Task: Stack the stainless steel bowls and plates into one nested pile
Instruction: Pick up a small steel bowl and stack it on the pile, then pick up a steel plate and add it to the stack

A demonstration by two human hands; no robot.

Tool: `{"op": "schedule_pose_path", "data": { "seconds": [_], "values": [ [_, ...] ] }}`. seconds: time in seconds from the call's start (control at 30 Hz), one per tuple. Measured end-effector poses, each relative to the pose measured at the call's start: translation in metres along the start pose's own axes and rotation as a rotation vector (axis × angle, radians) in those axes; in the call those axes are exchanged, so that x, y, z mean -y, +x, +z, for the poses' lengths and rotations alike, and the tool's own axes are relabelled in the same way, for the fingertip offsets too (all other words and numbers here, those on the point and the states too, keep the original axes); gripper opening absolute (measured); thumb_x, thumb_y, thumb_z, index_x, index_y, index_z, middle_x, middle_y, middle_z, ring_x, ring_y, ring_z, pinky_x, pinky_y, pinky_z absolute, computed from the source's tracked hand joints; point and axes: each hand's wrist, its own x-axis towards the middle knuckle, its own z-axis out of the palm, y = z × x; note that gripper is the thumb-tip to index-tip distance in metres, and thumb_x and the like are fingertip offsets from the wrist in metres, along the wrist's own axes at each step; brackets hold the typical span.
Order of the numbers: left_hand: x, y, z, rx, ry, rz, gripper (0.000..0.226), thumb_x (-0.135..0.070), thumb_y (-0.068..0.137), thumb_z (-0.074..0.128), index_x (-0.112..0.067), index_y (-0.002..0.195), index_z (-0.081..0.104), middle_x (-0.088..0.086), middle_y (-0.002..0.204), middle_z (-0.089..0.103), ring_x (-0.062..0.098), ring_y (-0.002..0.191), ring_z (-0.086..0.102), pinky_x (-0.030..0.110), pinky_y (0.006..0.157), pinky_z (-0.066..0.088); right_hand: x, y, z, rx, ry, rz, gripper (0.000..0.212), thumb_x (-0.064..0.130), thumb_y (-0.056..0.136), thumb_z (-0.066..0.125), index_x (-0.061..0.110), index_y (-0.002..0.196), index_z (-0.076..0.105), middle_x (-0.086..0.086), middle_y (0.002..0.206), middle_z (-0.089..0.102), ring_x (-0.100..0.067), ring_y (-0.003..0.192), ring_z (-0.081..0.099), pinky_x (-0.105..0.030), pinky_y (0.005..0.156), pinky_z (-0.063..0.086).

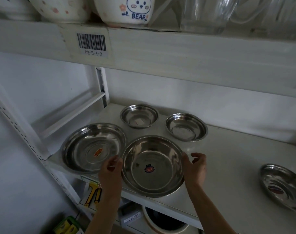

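Several stainless steel dishes lie apart on a white shelf (228, 157). A wide plate (86, 142) with an orange sticker sits front left. Beside it is a deep bowl (152, 166) with a dark round sticker. My left hand (110, 171) touches its left rim with curled fingers. My right hand (194, 169) rests against its right rim, fingers apart. The bowl's base sits on the shelf near the front edge. Two small bowls stand behind, one at centre (139, 115) and one to its right (186, 127). Another steel plate (283, 186) lies at the far right.
The upper shelf board (177, 51) with a barcode label hangs close overhead, holding ceramic bowls (125, 10) and glassware (208, 14). A white upright (101, 85) stands back left. Below the shelf are packaged goods (93, 193) and a dark pot (164, 220).
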Motion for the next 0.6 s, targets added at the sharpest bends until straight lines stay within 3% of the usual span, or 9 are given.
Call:
{"op": "schedule_pose_path", "data": {
  "seconds": [0.13, 0.2, 0.27, 0.37, 0.53, 0.6],
  "values": [
    [-0.023, 0.012, 0.017, 0.048, -0.023, 0.027, 0.017, -0.022, 0.089, 0.062, -0.016, 0.104, 0.066, 0.001, 0.094, 0.067, 0.016, 0.087, 0.063, 0.023, 0.072, 0.048, 0.026, 0.009, 0.013, 0.018, 0.007, -0.146, 0.031, 0.033, 0.083, 0.074, 0.015, 0.102, 0.058, -0.006, 0.088, 0.059, -0.022, 0.079, 0.055, -0.029, 0.068, 0.038],
    [-0.036, 0.024, 0.029, 0.098, -0.028, 0.040, 0.015, -0.025, 0.090, 0.060, -0.018, 0.103, 0.065, 0.000, 0.094, 0.066, 0.014, 0.087, 0.062, 0.022, 0.072, 0.047, 0.041, 0.014, 0.025, 0.060, 0.003, -0.194, 0.028, 0.032, 0.085, 0.072, 0.015, 0.102, 0.059, -0.006, 0.088, 0.062, -0.022, 0.080, 0.058, -0.030, 0.068, 0.043],
    [-0.047, 0.041, 0.041, 0.165, -0.034, 0.056, 0.013, -0.025, 0.092, 0.057, -0.018, 0.101, 0.064, 0.000, 0.088, 0.064, 0.014, 0.079, 0.059, 0.022, 0.068, 0.046, 0.057, 0.020, 0.039, 0.123, -0.024, -0.219, 0.025, 0.033, 0.088, 0.068, 0.013, 0.102, 0.061, -0.005, 0.087, 0.065, -0.021, 0.078, 0.061, -0.034, 0.071, 0.050],
    [-0.061, 0.072, 0.062, 0.234, -0.048, 0.008, 0.013, -0.020, 0.093, 0.056, -0.011, 0.098, 0.063, 0.005, 0.077, 0.062, 0.014, 0.067, 0.056, 0.021, 0.059, 0.050, 0.080, 0.031, 0.063, 0.217, -0.086, -0.236, 0.029, 0.037, 0.095, 0.058, 0.009, 0.101, 0.065, -0.006, 0.086, 0.068, -0.022, 0.077, 0.062, -0.031, 0.069, 0.045],
    [-0.059, 0.138, 0.095, 0.249, -0.004, -0.070, 0.018, -0.014, 0.081, 0.058, -0.019, 0.065, 0.065, 0.010, 0.065, 0.064, 0.027, 0.067, 0.062, 0.041, 0.076, 0.054, 0.101, 0.054, 0.104, 0.345, -0.269, -0.227, 0.043, 0.036, 0.099, 0.046, 0.001, 0.094, 0.071, -0.015, 0.090, 0.069, -0.034, 0.094, 0.066, -0.032, 0.074, 0.044],
    [-0.048, 0.164, 0.105, 0.231, 0.077, -0.067, 0.017, -0.020, 0.076, 0.057, -0.020, 0.063, 0.068, 0.016, 0.073, 0.069, 0.036, 0.076, 0.068, 0.045, 0.081, 0.055, 0.106, 0.061, 0.116, 0.391, -0.322, -0.199, 0.044, 0.035, 0.100, 0.043, 0.002, 0.092, 0.069, -0.019, 0.100, 0.071, -0.035, 0.101, 0.066, -0.035, 0.084, 0.046]
  ]
}}
